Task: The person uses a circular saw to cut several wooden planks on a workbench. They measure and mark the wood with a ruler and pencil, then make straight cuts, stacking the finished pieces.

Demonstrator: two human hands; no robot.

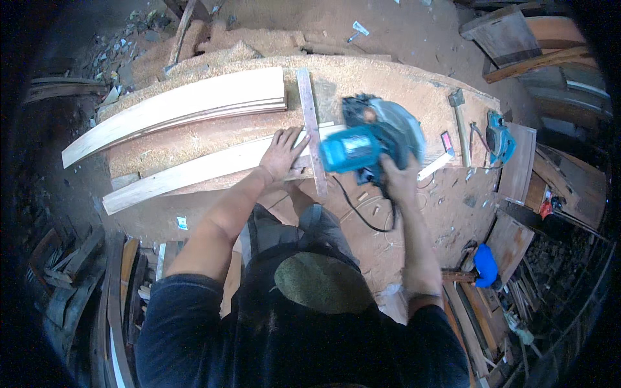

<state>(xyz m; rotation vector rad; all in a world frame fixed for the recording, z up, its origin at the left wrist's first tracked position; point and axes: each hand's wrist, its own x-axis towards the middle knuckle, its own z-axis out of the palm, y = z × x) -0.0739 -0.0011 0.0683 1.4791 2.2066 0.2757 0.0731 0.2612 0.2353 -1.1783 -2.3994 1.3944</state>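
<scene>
Blue circular saw (362,145) in right hand (399,178) — left hand (283,154) flat on plank (194,169)

Soft, even daylight falls on the bench (401,77), brightest on the pale planks (181,103) by its far edge, with only faint shadows under them. No harsh glare anywhere. The saw (362,145) is smeared by motion blur. Straight edges bow outward, and the frame darkens to black at its corners. The floor clutter at the sides sits dim and murky.
</scene>
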